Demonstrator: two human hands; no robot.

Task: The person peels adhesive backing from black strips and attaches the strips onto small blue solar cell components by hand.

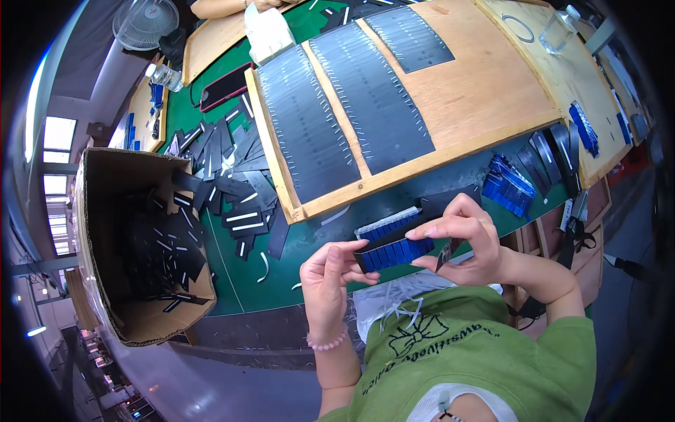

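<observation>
My left hand point(330, 281) and my right hand point(470, 243) are closed on opposite ends of a narrow black strip point(385, 244), held just above the near table edge. Below the strip, between my fingers, shows a row of glossy blue tabs point(397, 256); whether they are fixed to it I cannot tell. A small dark piece point(444, 254) stands out between the thumb and fingers of my right hand. Directly beyond my hands is a bundle of blue pieces with a whitish edge point(388, 223). A similar blue bundle point(510, 186) lies to the right.
A wood-framed board point(485, 91) carries rows of dark strips point(302, 126). Loose black pieces point(246, 190) cover the green table point(281, 278) left of it. An open cardboard box point(162, 325) stands at the left. Farther off are a phone point(223, 90) and another person's arm point(218, 7).
</observation>
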